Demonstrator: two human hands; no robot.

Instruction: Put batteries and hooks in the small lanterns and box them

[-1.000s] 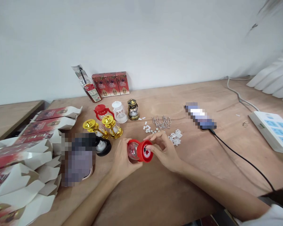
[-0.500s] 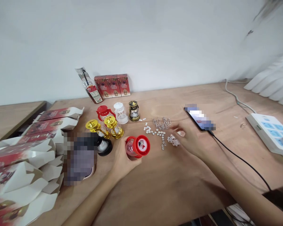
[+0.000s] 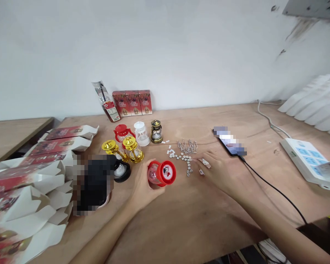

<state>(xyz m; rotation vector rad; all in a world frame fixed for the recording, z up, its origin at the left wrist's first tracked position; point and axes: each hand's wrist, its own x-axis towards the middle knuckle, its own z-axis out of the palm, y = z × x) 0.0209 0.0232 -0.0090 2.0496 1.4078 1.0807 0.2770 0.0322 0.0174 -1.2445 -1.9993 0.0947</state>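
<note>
L hand (image 3: 143, 183) wrapped round red plastic clear-globe lantern (image 3: 160, 173), base (image 3: 168, 172) twd viewer, held over table | R hand (image 3: 213, 167) moved off base to flat white pcs (image 3: 206, 162), nr round silvery discs (image 3: 188, 168); pinch hidden, can't tell | base now clear of fingers

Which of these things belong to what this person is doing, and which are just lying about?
Seemingly in the work:
red lantern held in the left hand
small round discs beside the right hand
white pieces at that hand

Probably just lying about:
cabled phone
power strip
bottle
</note>
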